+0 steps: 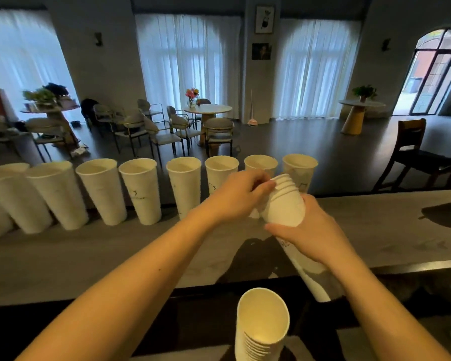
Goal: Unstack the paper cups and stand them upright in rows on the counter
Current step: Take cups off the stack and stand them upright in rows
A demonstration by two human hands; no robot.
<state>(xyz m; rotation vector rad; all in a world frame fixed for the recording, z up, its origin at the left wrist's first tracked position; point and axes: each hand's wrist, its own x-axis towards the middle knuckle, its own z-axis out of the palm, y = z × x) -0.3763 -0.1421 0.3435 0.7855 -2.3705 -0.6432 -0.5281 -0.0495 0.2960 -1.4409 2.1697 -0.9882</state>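
A stack of white paper cups (284, 204) is held tilted above the grey counter (115, 256), bottoms pointing away from me. My right hand (313, 230) grips the stack around its middle. My left hand (240, 194) pinches the end cup at the stack's far tip. Several single white cups (141, 191) stand upright in a row along the counter's far edge, from the far left to just behind my hands. The rightmost row cup (298, 170) is partly hidden by the stack.
A second stack of cups (261, 327) stands open-side up below the counter's near edge. The counter's right part (388, 230) holds nothing but a dark shadow. Beyond the counter lies a room with chairs, round tables and a wooden chair (414, 157).
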